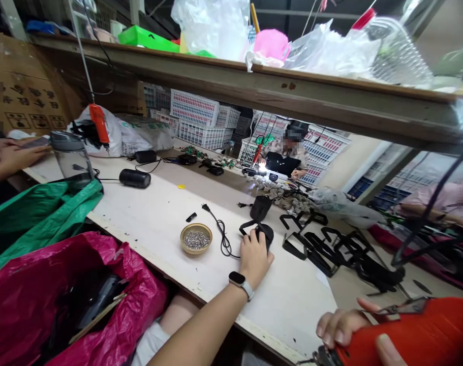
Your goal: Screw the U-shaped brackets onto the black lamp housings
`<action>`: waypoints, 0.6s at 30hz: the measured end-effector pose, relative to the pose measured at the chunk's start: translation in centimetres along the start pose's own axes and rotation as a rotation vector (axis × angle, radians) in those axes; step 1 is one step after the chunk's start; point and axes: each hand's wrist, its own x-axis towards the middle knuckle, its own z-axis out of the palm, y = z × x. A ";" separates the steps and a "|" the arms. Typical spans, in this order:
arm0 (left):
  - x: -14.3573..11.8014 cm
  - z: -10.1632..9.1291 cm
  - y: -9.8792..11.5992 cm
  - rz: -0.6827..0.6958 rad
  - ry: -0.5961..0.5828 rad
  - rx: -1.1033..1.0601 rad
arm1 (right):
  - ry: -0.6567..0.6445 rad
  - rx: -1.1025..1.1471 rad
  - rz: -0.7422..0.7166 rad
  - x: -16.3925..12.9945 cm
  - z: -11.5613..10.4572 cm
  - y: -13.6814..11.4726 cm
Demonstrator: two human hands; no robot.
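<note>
While your left hand [254, 256] grasps the black bracketed device [269, 233] right of frame centre, your right hand [343, 325] clasps the red electric screwdriver [418, 330], lower right. Step looks like steadying the device; next move likely calls for stillness there, screwdriver squared up.

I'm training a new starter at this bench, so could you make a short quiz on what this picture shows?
1. Multiple choice: what does the right hand hold?
A) a water bottle
B) a red tool
C) a cardboard box

2. True or false: the bowl of small metal pieces stands on the white table.

3. Fill the gap: the wristband is on the ____ wrist.

Key: 1: B. 2: true. 3: left; the left hand is on a black device.
</note>
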 end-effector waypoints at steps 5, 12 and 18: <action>-1.5 -2.3 -1.7 0.063 -0.094 -0.077 | 0.024 0.017 -0.007 0.0 1.6 0.0; -6.6 -5.5 -5.2 0.122 -0.219 -0.292 | 0.042 0.032 -0.012 -0.1 3.2 0.4; -9.3 -6.2 -6.1 0.183 -0.257 -0.463 | 0.074 0.036 -0.034 0.6 4.4 0.4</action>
